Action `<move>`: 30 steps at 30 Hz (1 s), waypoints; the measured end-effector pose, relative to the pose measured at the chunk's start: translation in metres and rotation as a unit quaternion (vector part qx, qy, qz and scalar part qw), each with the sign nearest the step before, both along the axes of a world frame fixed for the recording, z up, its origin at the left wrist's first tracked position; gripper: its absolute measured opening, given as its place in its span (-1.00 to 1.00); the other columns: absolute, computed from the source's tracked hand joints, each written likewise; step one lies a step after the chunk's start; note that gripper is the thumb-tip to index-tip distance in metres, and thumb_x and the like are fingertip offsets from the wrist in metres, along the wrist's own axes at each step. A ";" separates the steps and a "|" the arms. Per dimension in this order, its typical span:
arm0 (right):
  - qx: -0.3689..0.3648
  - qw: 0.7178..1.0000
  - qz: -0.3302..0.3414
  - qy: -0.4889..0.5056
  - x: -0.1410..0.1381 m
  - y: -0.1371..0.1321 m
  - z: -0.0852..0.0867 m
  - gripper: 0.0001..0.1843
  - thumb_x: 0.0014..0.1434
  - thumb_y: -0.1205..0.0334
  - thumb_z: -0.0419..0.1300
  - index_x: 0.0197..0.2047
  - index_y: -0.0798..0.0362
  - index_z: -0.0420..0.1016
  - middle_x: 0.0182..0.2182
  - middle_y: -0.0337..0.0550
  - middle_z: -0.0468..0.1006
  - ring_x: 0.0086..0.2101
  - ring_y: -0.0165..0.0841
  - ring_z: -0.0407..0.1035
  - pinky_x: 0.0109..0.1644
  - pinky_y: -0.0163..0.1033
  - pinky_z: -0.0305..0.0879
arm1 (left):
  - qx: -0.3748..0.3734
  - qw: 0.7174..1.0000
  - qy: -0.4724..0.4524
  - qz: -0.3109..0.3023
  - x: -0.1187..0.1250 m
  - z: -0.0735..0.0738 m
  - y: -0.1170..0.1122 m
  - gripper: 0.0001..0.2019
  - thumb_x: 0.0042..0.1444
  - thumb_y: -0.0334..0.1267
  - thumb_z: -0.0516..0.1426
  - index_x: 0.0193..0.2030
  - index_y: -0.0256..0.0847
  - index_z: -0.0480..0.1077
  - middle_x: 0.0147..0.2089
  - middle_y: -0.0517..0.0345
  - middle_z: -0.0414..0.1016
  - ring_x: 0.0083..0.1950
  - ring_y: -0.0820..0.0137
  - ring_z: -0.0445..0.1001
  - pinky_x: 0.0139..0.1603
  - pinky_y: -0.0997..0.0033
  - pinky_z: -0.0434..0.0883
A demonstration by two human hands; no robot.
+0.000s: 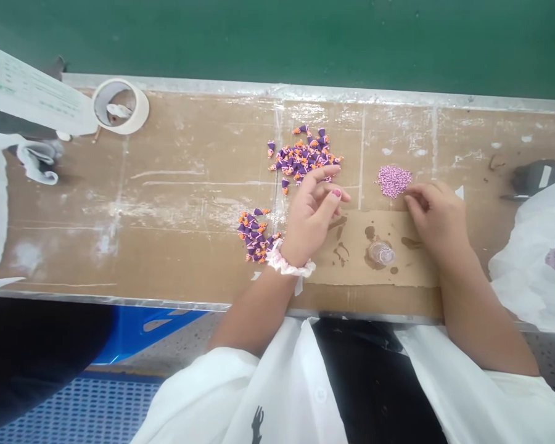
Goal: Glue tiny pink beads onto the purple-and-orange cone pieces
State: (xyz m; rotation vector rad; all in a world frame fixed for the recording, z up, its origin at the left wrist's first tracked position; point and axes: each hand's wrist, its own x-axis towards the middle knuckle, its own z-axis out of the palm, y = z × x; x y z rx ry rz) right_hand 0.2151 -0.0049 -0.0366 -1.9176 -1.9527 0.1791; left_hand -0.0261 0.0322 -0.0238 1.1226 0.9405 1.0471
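Observation:
My left hand (313,206), with a pale scrunchie (289,262) at its wrist, is at the near edge of a pile of small purple, orange and pink figures (300,159). Its index finger stretches out, apart from the thumb, and nothing shows between them. A smaller heap of the same figures (254,234) lies left of that wrist. My right hand (439,213) has thumb and index finger pinched together beside a mound of tiny pink beads (394,180). Whatever the pinch holds is too small to make out. Between the hands, a small clear container (382,253) rests on a stained cardboard piece (416,274).
A tape roll (139,114) stands at the back left near a white printed sheet (37,92). White plastic bags lie at both sides; the right bag (527,259) shows pink beads. A dark object (531,179) sits behind it. A blue stool (134,330) is below the table edge.

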 end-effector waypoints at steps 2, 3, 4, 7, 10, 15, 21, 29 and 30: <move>0.004 1.000 0.003 -0.006 0.000 0.002 -0.002 -0.93 0.21 0.30 0.17 -0.25 0.01 0.49 -0.32 -0.09 0.54 -0.34 -0.22 0.44 -0.26 -0.13 0.36 | -0.005 1.000 -0.006 -0.021 0.003 0.004 -0.007 -0.73 0.21 -0.15 0.16 0.00 -0.17 0.33 -0.34 0.19 0.50 -0.48 0.56 0.33 -0.47 0.51 0.32; 0.006 1.000 0.005 -0.011 -0.001 0.003 -0.002 -0.93 0.22 0.29 0.16 -0.26 0.00 0.48 -0.31 -0.08 0.54 -0.33 -0.21 0.44 -0.25 -0.12 0.36 | -0.005 0.999 -0.008 -0.030 0.004 0.006 -0.009 -0.76 0.22 -0.17 0.15 -0.02 -0.18 0.34 -0.35 0.19 0.49 -0.48 0.56 0.34 -0.46 0.51 0.32; 0.007 1.000 0.007 -0.019 -0.002 0.004 -0.003 -0.93 0.23 0.28 0.16 -0.28 0.00 0.47 -0.31 -0.07 0.54 -0.31 -0.20 0.43 -0.25 -0.12 0.36 | -0.002 0.999 -0.008 -0.040 0.006 0.007 -0.011 -0.79 0.22 -0.19 0.15 -0.05 -0.18 0.34 -0.35 0.19 0.48 -0.46 0.56 0.35 -0.45 0.51 0.33; -0.001 0.998 0.002 -0.062 -0.008 0.006 -0.002 -0.89 0.25 0.28 0.11 -0.33 0.01 0.41 -0.31 -0.02 0.52 -0.29 -0.16 0.41 -0.30 -0.11 0.31 | 0.009 0.998 0.004 -0.060 0.009 0.011 -0.016 -0.85 0.23 -0.24 0.12 -0.09 -0.20 0.34 -0.35 0.19 0.45 -0.36 0.53 0.43 -0.35 0.50 0.37; -0.021 0.994 -0.006 -0.112 -0.014 0.010 -0.002 -0.87 0.23 0.33 0.06 -0.37 0.02 0.32 -0.33 0.02 0.47 -0.29 -0.13 0.37 -0.37 -0.13 0.22 | 0.014 0.997 0.019 -0.078 0.010 0.014 -0.020 -0.88 0.24 -0.29 0.09 -0.10 -0.21 0.35 -0.32 0.18 0.46 -0.28 0.50 0.48 -0.29 0.50 0.40; -0.021 1.000 0.013 -0.012 -0.012 0.007 0.008 -0.85 0.13 0.38 0.11 -0.43 -0.01 0.24 -0.43 -0.12 0.40 -0.39 -0.25 0.30 -0.38 -0.17 0.18 | -0.005 0.994 0.031 -0.104 0.012 0.016 -0.024 -0.90 0.24 -0.31 0.09 -0.13 -0.23 0.37 -0.35 0.19 0.47 -0.32 0.52 0.48 -0.26 0.51 0.42; 0.042 0.938 0.114 0.325 -0.029 -0.017 0.036 -0.86 0.19 0.41 0.17 -0.34 -0.03 0.34 -0.43 -0.28 0.40 -0.43 -0.40 0.29 -0.34 -0.25 0.24 | -0.092 0.982 -0.024 -0.160 0.023 0.017 -0.036 -0.79 0.17 -0.16 0.20 -0.16 -0.27 0.45 -0.27 0.10 0.55 -0.29 0.48 0.50 -0.26 0.49 0.45; 0.053 0.901 0.219 0.371 -0.039 -0.030 0.042 -0.86 0.18 0.41 0.22 -0.24 -0.04 0.43 -0.41 -0.21 0.44 -0.42 -0.36 0.36 -0.40 -0.23 0.30 | -0.186 0.957 -0.147 -0.166 0.027 0.019 -0.045 -0.70 0.03 -0.06 0.32 -0.37 -0.30 0.50 -0.45 0.17 0.50 -0.41 0.55 0.44 -0.31 0.50 0.45; 0.060 0.902 0.227 0.362 -0.038 -0.030 0.043 -0.85 0.16 0.41 0.23 -0.24 -0.04 0.44 -0.41 -0.21 0.45 -0.42 -0.36 0.36 -0.40 -0.23 0.31 | -0.194 0.954 -0.150 -0.170 0.027 0.020 -0.045 -0.69 0.01 -0.05 0.33 -0.38 -0.31 0.50 -0.46 0.17 0.50 -0.42 0.55 0.44 -0.32 0.50 0.44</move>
